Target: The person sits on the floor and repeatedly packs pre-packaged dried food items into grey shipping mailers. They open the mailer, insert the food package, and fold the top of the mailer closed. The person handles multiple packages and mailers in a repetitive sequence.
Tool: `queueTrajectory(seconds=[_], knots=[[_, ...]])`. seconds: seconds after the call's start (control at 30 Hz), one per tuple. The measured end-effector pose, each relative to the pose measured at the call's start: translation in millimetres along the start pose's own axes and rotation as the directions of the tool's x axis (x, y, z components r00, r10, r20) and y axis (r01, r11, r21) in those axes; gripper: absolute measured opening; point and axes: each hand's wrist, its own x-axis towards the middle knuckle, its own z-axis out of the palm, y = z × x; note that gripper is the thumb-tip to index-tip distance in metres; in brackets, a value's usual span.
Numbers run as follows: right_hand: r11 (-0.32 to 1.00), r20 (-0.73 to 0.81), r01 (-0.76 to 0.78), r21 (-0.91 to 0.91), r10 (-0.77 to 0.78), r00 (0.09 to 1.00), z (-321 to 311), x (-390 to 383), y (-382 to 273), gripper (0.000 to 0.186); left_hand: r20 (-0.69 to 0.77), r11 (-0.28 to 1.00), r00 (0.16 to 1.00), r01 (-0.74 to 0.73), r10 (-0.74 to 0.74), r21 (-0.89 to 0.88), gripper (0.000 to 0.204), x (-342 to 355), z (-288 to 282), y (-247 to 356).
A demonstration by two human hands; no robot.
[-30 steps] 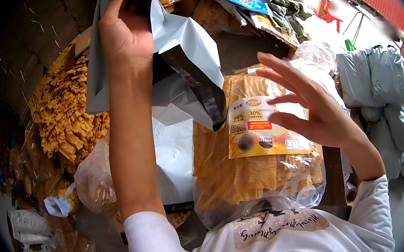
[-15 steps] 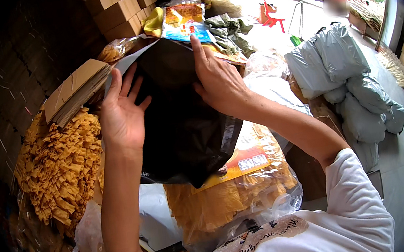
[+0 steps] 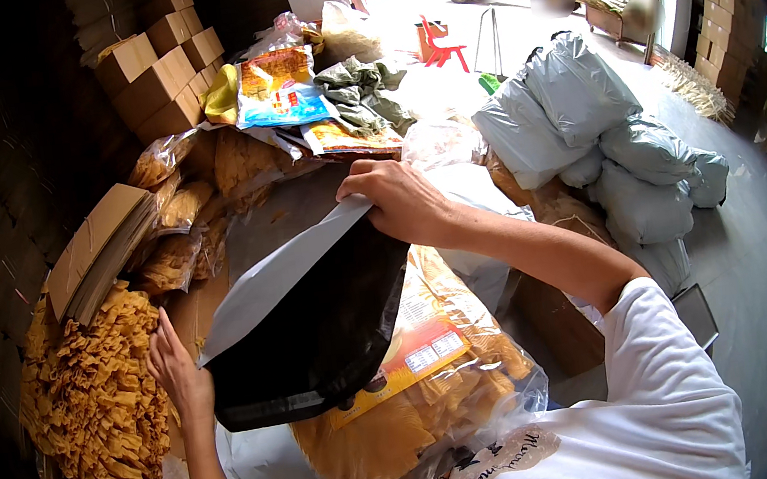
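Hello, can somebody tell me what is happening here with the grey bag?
A person in a white shirt holds a grey mailing bag with a black inside open, the right hand gripping its top edge and the left hand at its lower corner. The bag's mouth sits over a clear packet of yellow dried strips. Filled grey bags are piled at the right.

Bright daylight from upper right, dim left, fisheye-bent dark edges.

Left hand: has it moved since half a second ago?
Yes. The left hand has dropped from the mailer bag's upper mouth to its lower left corner, now beside the pile of yellow dried strips.
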Motion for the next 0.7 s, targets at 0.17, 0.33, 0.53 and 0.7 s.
queueTrajectory(seconds=[0.17,0.33,0.53,0.7], knots=[[0.995,0.046,-0.089,0.053,0.087,0.995,11.7,-0.7,9.4,0.039,0.381,0.930,0.920,0.215,-0.091,-0.299,0.014,-11.4,40.6,-56.6],[0.969,0.209,-0.239,-0.071,0.248,0.946,37.7,-5.6,53.2,0.026,0.181,0.948,0.966,0.225,-0.186,-0.227,0.016,-18.4,52.2,-44.0],[0.917,0.066,-0.398,0.027,0.396,0.916,79.2,15.8,94.2,0.020,0.114,0.896,0.966,0.257,-0.231,-0.363,0.006,16.8,138.8,-125.8],[0.872,-0.066,-0.445,0.202,0.466,0.883,121.4,22.7,144.9,0.025,0.804,-0.407,0.583,0.711,-0.113,-0.573,0.031,52.8,197.2,-155.6]])
